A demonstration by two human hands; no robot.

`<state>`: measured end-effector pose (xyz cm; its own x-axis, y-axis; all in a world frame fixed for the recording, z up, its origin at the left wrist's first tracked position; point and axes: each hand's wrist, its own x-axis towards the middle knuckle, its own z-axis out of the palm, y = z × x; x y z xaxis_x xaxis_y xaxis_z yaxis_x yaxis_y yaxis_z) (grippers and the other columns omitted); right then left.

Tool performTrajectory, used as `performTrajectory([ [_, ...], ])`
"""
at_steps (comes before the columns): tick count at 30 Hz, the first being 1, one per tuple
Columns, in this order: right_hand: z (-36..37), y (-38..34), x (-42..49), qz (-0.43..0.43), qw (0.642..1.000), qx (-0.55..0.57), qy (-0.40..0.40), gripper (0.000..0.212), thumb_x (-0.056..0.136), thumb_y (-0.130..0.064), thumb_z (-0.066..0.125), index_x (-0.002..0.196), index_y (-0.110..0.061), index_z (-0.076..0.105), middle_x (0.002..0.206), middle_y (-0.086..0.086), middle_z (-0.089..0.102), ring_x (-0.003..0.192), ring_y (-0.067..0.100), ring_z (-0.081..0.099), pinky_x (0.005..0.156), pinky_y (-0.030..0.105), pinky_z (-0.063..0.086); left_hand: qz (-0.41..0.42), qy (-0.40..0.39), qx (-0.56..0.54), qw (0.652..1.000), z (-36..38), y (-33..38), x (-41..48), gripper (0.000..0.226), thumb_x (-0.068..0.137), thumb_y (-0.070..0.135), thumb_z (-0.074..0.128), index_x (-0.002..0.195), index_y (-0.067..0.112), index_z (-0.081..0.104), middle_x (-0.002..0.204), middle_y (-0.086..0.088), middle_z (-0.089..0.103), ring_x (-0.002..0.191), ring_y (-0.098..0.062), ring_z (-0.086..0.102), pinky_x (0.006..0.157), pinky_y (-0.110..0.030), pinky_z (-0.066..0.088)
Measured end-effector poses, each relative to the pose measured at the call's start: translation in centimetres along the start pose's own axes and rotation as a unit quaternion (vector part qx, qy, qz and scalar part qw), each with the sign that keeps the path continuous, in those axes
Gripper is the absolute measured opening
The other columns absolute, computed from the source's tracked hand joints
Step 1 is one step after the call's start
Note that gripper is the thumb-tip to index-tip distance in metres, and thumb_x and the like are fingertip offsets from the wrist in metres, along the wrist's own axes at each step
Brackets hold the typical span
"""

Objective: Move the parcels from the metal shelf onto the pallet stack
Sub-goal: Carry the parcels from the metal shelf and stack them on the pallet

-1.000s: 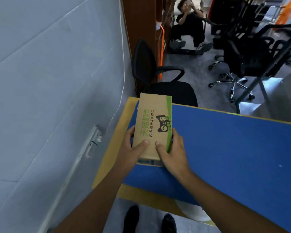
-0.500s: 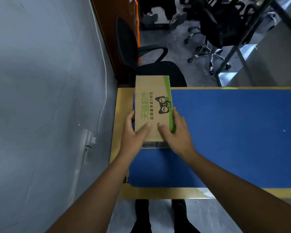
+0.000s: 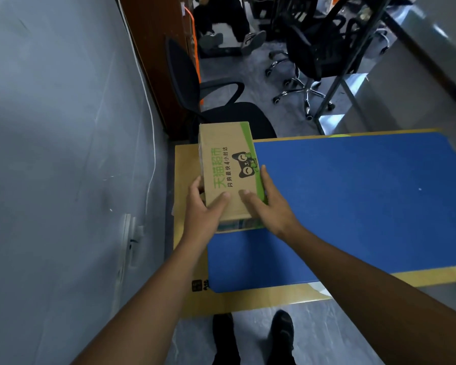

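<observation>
Holding a cardboard parcel [image 3: 227, 164] by its near end w/ 2 bare hands, a person stands at the pallet stack [image 3: 248, 301], seen from the head cam. The left grip [image 3: 203, 209] wraps the parcel's left side, thumb flat on the top face. The right grip [image 3: 267, 206] clasps the right side along the green stripe, thumb also on top. Both are closed round the box.

The parcel bears green Chinese lettering & a black cat-face logo, long axis pointing away from the person. It lies over the stack's far-left corner, straddling the edge of the blue sheet [image 3: 353, 201] & the bare brown cardboard strip beside it, far end jutting past the stack's far edge. Can't tell if its underside touches the stack or hangs just above.

A grey wall [image 3: 63, 154] w/ a white cable [image 3: 153, 133] runs along the left. Beyond the stack:
- a black office chair [image 3: 221, 101] nr a brown wood panel [image 3: 153, 61]
- a 2nd chair on a chrome wheeled base [image 3: 304, 93]
- a slanted metal frame leg [image 3: 337, 85]
- a seated person's shoes [image 3: 253, 39]

The wearer's 2 black shoes [image 3: 282, 330] show below the stack's near edge.
</observation>
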<state>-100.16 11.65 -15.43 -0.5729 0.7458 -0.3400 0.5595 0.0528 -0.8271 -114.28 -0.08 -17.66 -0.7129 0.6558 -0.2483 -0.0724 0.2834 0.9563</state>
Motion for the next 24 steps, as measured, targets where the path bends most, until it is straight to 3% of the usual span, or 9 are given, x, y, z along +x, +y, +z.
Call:
performTrajectory([
  [2,-0.9,0.2,-0.3,-0.006,1.000,0.028,-0.010,0.103,0.079,-0.088,0.045,0.162,-0.055,-0.008,0.172,-0.007,0.027,0.158,0.020,0.027,0.127,0.057,0.024,0.017,0.013,0.026,0.999,-0.2,0.9,-0.5,0.090,0.086,0.051,0.078,0.158,0.035,0.027,0.155,0.010,0.042,0.137,-0.008,0.047,0.101,-0.030,0.051],
  [4,-2.4,0.9,-1.0,-0.009,0.999,0.046,0.006,0.095,0.091,-0.081,0.046,0.164,-0.049,-0.006,0.176,-0.009,0.014,0.162,0.015,0.013,0.130,0.052,0.018,0.074,0.036,0.058,0.995,0.2,2.4,-1.5,0.084,0.086,0.057,0.075,0.155,0.040,0.031,0.157,0.013,0.039,0.140,-0.006,0.042,0.105,-0.026,0.045],
  [8,-7.0,3.8,-4.1,-0.018,0.996,0.030,0.079,0.079,0.105,-0.058,0.048,0.168,-0.034,0.006,0.175,-0.012,0.015,0.161,0.012,0.015,0.131,0.044,0.017,0.201,0.016,0.124,0.972,3.8,6.5,-4.0,0.064,0.092,0.057,0.067,0.148,0.036,0.045,0.156,0.014,0.043,0.145,-0.003,0.038,0.116,-0.026,0.035],
  [12,-14.0,8.7,-11.6,-0.008,0.986,-0.010,0.169,0.080,0.101,-0.066,0.044,0.168,-0.031,0.017,0.173,-0.010,0.023,0.160,0.013,0.020,0.129,0.036,0.017,0.231,-0.123,0.169,0.950,11.8,8.8,-8.0,0.062,0.096,0.054,0.065,0.151,0.030,0.047,0.158,0.010,0.041,0.151,-0.013,0.033,0.123,-0.041,0.032],
  [16,-22.7,15.3,-23.2,0.045,0.954,-0.050,0.293,0.087,0.095,-0.074,0.039,0.167,-0.027,0.026,0.172,-0.005,0.029,0.158,0.016,0.025,0.124,0.032,0.019,0.256,-0.260,0.178,0.914,22.6,8.9,-15.7,0.062,0.095,0.056,0.065,0.150,0.032,0.048,0.148,0.015,0.043,0.142,-0.007,0.040,0.117,-0.032,0.036],
  [20,-29.6,22.5,-37.7,0.125,0.900,-0.089,0.409,0.077,0.102,-0.064,0.047,0.165,-0.023,0.029,0.168,0.002,0.037,0.155,0.024,0.031,0.123,0.040,0.025,0.297,-0.401,0.181,0.848,34.0,8.5,-27.7,0.063,0.094,0.052,0.067,0.151,0.032,0.048,0.153,0.008,0.046,0.141,-0.004,0.040,0.111,-0.022,0.032],
  [24,-33.5,28.7,-52.1,0.192,0.837,-0.092,0.504,0.076,0.103,-0.059,0.051,0.164,-0.019,0.033,0.164,0.007,0.041,0.151,0.026,0.036,0.123,0.038,0.027,0.320,-0.530,0.181,0.764,43.3,7.4,-41.4,0.065,0.094,0.060,0.064,0.153,0.042,0.042,0.161,0.012,0.038,0.145,-0.004,0.035,0.111,-0.029,0.034],
])
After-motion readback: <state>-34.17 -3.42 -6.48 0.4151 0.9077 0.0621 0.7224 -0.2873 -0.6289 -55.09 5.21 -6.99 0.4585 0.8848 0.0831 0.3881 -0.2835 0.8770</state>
